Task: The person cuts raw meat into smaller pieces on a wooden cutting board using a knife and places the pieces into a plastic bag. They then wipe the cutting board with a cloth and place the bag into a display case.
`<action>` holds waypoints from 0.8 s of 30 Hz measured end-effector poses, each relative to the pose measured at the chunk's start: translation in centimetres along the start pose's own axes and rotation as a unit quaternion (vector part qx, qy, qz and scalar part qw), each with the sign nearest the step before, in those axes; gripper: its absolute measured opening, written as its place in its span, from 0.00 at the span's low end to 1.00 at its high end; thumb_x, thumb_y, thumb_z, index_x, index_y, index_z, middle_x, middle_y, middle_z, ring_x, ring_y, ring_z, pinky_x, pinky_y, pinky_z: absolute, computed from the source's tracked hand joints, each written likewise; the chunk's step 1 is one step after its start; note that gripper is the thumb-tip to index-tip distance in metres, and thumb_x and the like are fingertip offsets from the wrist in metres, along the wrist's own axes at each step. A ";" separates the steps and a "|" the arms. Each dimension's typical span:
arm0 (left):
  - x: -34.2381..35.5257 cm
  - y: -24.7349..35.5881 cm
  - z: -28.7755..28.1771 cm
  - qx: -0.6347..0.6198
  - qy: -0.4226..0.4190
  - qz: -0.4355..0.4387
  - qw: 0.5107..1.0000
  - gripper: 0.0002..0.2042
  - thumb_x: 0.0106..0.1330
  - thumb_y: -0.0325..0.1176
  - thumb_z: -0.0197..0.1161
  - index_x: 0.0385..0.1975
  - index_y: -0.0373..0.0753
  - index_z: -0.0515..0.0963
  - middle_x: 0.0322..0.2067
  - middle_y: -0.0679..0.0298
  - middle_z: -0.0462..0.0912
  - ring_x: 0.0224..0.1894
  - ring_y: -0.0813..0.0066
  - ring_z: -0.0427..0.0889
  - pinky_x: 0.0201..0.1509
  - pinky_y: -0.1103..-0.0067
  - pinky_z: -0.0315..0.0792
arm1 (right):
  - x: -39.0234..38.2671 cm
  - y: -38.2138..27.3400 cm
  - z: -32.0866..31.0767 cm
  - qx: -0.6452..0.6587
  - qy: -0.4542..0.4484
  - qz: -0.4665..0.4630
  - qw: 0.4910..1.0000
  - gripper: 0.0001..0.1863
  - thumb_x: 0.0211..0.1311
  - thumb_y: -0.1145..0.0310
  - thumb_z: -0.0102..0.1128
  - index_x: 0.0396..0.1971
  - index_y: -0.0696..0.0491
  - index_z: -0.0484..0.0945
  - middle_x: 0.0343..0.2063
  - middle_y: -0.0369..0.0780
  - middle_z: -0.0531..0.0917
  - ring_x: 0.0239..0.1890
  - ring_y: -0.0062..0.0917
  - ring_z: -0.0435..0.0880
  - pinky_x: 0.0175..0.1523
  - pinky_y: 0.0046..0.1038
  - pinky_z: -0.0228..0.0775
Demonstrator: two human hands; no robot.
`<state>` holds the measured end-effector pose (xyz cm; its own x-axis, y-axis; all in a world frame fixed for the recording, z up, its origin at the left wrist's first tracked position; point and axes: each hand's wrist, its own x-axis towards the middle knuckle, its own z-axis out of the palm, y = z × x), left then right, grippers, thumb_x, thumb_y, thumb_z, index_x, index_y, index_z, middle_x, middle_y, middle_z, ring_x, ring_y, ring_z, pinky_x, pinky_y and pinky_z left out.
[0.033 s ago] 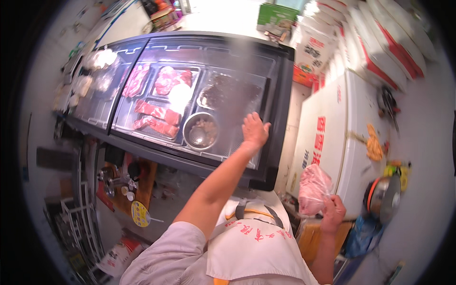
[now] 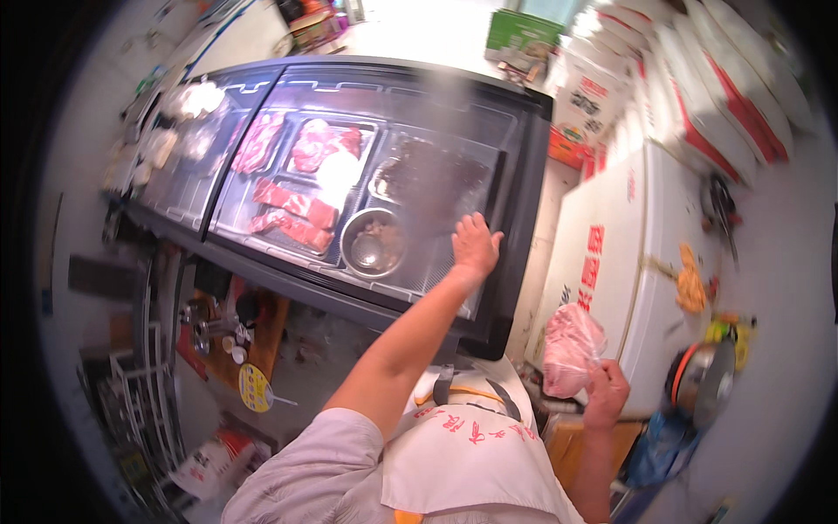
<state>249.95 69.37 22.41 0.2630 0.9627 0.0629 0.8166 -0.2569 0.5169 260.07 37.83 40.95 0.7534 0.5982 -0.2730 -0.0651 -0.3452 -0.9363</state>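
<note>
My left hand [image 2: 476,248] reaches forward with fingers spread, lying on the glass top of a dark-framed display freezer [image 2: 524,196] near its right end. A clear plastic bag of pale pink meat [image 2: 573,349] hangs from my right hand [image 2: 606,389], whose fingers are closed round the bag's gathered neck. Under the glass, a round metal bowl [image 2: 373,243] holds pale pieces. Beside it are trays with strips of red meat [image 2: 295,214], a larger cut of meat [image 2: 314,147] and dark food [image 2: 432,179] blurred by haze and glare.
White cartons [image 2: 594,253] stand right of the freezer, with stacked white sacks [image 2: 707,87] behind. A green box [image 2: 524,37] sits at the far side. Below left are a wooden board [image 2: 272,336] with small containers and a metal rack [image 2: 153,393]. An orange cloth [image 2: 690,279] hangs at right.
The view has shifted slightly, so the freezer and cartons sit a little farther right. The bag of meat has moved slightly left, closer to the freezer. My left hand stays on the glass.
</note>
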 end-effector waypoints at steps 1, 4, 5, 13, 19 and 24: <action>0.4 -0.4 0.9 -0.002 -0.005 0.007 1.000 0.19 0.66 0.42 0.70 0.46 0.38 0.72 0.45 0.54 0.75 0.51 0.53 0.77 0.52 0.60 0.73 | 1.8 0.1 1.2 0.009 -0.029 0.001 1.000 0.06 0.69 0.75 0.61 0.29 0.57 0.79 0.21 0.27 0.71 0.24 0.09 0.65 0.27 0.18 0.55; 0.1 -0.7 1.7 0.006 -0.013 0.051 0.999 0.14 0.66 0.38 0.67 0.43 0.38 0.72 0.42 0.54 0.76 0.48 0.54 0.77 0.50 0.62 0.73 | 6.1 -0.1 4.9 0.008 -0.102 0.026 0.994 0.08 0.69 0.74 0.61 0.28 0.58 0.78 0.19 0.27 0.70 0.22 0.08 0.64 0.26 0.18 0.52; 0.1 -1.0 1.5 -0.001 -0.009 0.070 0.998 0.12 0.66 0.36 0.65 0.41 0.37 0.73 0.40 0.54 0.76 0.46 0.54 0.78 0.49 0.63 0.72 | 7.3 -0.3 6.1 0.002 -0.126 0.033 0.991 0.08 0.69 0.74 0.61 0.28 0.58 0.78 0.19 0.27 0.70 0.22 0.08 0.64 0.26 0.18 0.52; 1.5 -3.2 -0.7 -0.027 -0.002 0.068 0.997 0.12 0.64 0.34 0.67 0.38 0.36 0.72 0.35 0.51 0.75 0.42 0.50 0.77 0.46 0.61 0.71 | 13.9 -0.7 13.0 -0.011 -0.247 0.130 0.960 0.09 0.69 0.72 0.62 0.27 0.56 0.79 0.17 0.27 0.71 0.20 0.08 0.65 0.25 0.19 0.53; 3.2 -7.5 -4.2 -0.053 0.028 -0.015 0.998 0.12 0.64 0.29 0.68 0.41 0.35 0.73 0.38 0.50 0.77 0.44 0.45 0.77 0.50 0.57 0.71 | 15.8 2.4 18.5 0.026 -0.284 0.189 0.940 0.12 0.69 0.70 0.63 0.23 0.54 0.76 0.15 0.30 0.73 0.17 0.13 0.69 0.23 0.22 0.58; 4.7 -9.1 -6.6 -0.068 0.020 -0.072 0.995 0.11 0.61 0.28 0.70 0.38 0.34 0.75 0.38 0.48 0.78 0.45 0.42 0.77 0.49 0.56 0.71 | 17.0 7.7 24.5 -0.085 -0.274 0.166 0.944 0.13 0.63 0.69 0.63 0.19 0.57 0.77 0.13 0.36 0.76 0.15 0.20 0.76 0.24 0.28 0.64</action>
<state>240.38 76.77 23.60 0.1252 0.9921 0.0123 0.7660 -0.1045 0.6343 256.39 63.05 23.71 0.2557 0.7054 -0.6611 -0.0969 -0.6617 -0.7435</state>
